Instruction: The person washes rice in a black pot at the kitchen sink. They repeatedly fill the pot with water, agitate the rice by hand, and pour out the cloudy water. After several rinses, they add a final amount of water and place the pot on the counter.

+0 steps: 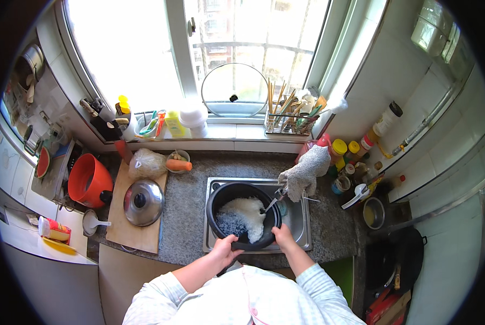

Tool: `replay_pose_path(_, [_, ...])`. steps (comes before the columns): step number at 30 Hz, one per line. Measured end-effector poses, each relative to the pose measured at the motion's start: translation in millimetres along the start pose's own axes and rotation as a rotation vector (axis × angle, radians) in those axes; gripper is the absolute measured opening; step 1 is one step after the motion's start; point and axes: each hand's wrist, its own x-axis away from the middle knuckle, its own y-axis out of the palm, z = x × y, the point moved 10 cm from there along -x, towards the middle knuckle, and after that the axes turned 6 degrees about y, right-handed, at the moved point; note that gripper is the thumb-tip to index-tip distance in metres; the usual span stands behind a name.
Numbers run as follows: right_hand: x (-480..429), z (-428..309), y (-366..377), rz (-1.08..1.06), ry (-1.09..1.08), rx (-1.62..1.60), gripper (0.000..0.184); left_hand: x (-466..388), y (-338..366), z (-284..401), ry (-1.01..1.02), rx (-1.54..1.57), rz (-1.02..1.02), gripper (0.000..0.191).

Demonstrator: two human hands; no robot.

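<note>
My left hand (225,251) grips the near rim of a black inner pot (213,211), apparently from a rice cooker. On its right side my right hand (283,236) holds the same rim. White rice (246,209) covers part of the pot's inside, and the dark bottom shows through at the lower left. Under the pot is a stainless steel sink (303,227), mostly hidden by it. The tap's spout (271,205) reaches over the pot's right side; whether water runs is hard to tell. A grey cloth (307,170) hangs over the tap.
Left of the sink, a steel lid (143,203) and a plastic bag (147,163) rest on a wooden cutting board (139,239). Behind them sits a bowl with a carrot (179,164). A red-orange container (89,180) stands further left. Bottles (339,148) and a small metal bowl (373,213) are on the right.
</note>
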Motion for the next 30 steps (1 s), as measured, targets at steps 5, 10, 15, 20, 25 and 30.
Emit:
replay_pose_path(5, [8.8,-3.7,-34.2,0.136,0.023,-0.029,0.022,6.2,17.6,-17.4,-0.062,0.04,-0.047,0.027])
replay_pose_path(10, [1.6,-8.3,-17.2,0.08,-0.043,0.07,0.028,8.7,-1.7,-3.8,-0.026,-0.002,0.059,0.016])
replay_pose_path(15, [15.5,25.0,-45.1,0.177,0.14,0.048,0.034,15.8,14.4,-25.7,-0.126,0.044,-0.06,0.018])
replay_pose_path(20, [10.2,-2.9,-29.7,0.158,-0.037,0.14,0.028,17.1,12.3,-19.4,-0.104,0.037,-0.022,0.021])
replay_pose_path(25, [31.9,22.6,-26.9,0.068,0.173,-0.067,0.031,36.7,19.1,-23.6,-0.178,0.018,-0.066,0.021])
replay_pose_path(30, [27.3,2.5,-32.4,0.1,0.064,0.16,0.022,42.6,26.2,-21.0,-0.135,0.041,-0.056,0.021])
